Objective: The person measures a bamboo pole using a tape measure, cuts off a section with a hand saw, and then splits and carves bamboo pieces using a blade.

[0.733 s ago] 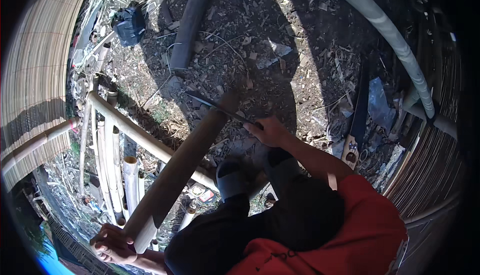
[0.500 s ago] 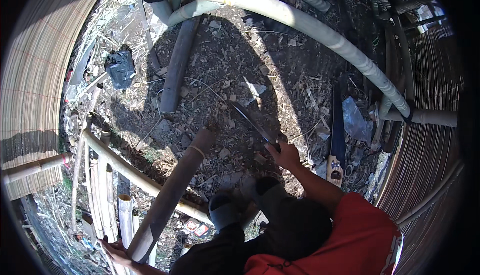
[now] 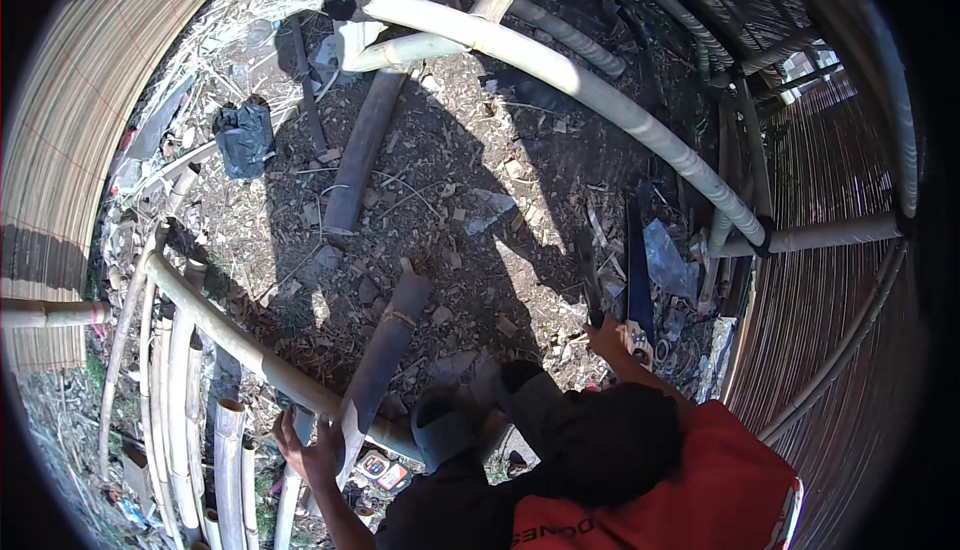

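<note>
At the lower left, my left hand [image 3: 312,453] is open, with fingers and thumb spread apart beside the near end of a thick dark bamboo pole [image 3: 392,335]. Whether the thumb touches the pole I cannot tell. The pole slopes across a pale bamboo rail [image 3: 240,345], its far end low over the littered ground in front of my feet. To the right, my right hand [image 3: 608,338] is closed around the handle of a machete [image 3: 588,272]. Its dark blade points away from me, over the ground and apart from the pole.
A saw [image 3: 638,285] with a light wooden handle lies right of the machete, next to clear plastic [image 3: 670,260]. Another dark bamboo length [image 3: 362,155] lies ahead. A lashed bamboo frame [image 3: 580,75] crosses the far side. Several upright poles [image 3: 230,460] stand at left. Black plastic [image 3: 243,138] lies beyond.
My left hand has let go of the pole's near end and moved right. My right hand has swung the machete right and away from the pole. The view has shifted somewhat.
</note>
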Demonstrator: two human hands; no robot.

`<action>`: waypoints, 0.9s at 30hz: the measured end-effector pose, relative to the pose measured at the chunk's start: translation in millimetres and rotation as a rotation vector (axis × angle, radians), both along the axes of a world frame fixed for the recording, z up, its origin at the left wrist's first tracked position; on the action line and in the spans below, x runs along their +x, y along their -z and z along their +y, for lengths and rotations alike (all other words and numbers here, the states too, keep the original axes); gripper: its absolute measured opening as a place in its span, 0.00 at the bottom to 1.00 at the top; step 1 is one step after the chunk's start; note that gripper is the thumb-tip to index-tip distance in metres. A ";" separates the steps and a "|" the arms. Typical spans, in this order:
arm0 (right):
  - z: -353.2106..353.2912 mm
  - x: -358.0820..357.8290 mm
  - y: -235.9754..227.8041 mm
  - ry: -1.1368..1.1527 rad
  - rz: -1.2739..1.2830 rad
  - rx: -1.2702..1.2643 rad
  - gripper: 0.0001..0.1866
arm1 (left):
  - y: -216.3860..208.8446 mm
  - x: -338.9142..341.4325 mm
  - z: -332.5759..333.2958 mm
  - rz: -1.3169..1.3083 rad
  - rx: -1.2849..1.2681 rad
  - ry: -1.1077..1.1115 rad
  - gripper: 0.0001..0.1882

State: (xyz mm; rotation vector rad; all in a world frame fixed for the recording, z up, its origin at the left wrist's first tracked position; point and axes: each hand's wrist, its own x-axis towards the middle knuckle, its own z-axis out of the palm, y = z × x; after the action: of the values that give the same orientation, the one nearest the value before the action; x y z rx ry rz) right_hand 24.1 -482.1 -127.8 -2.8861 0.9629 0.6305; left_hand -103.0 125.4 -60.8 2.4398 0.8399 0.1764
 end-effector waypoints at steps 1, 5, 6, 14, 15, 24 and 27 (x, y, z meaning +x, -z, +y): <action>5.6 -2.6 -2.2 -0.006 -0.005 -0.001 0.36 | 10.3 5.4 -7.7 -0.089 -0.030 0.224 0.44; -12.9 -28.7 -6.9 -0.169 0.160 0.011 0.39 | -1.8 43.0 -63.4 0.114 -0.132 0.338 0.65; -13.9 -30.9 -9.8 -0.167 0.159 0.031 0.38 | -2.0 42.5 -68.5 0.170 -0.052 0.399 0.67; -23.2 -53.6 -13.6 -0.074 0.087 0.063 0.32 | 12.2 21.4 -110.9 0.420 -0.084 0.432 0.64; -35.8 -60.6 -5.3 -0.077 0.059 0.021 0.33 | 14.7 23.7 -117.6 0.459 -0.143 0.424 0.61; 17.4 -54.4 -11.6 -0.079 0.062 0.218 0.40 | 3.7 45.6 -113.4 0.165 -1.146 0.085 0.38; 32.5 -60.0 -26.1 0.037 0.095 0.254 0.38 | 1.2 49.1 -103.3 0.110 -1.022 0.032 0.36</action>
State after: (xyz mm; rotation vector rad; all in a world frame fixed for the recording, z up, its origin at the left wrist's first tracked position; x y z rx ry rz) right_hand -35.8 -449.7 -101.7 -2.6315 0.8730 0.8280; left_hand -53.8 22.1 -62.0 1.4988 0.6869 -0.3325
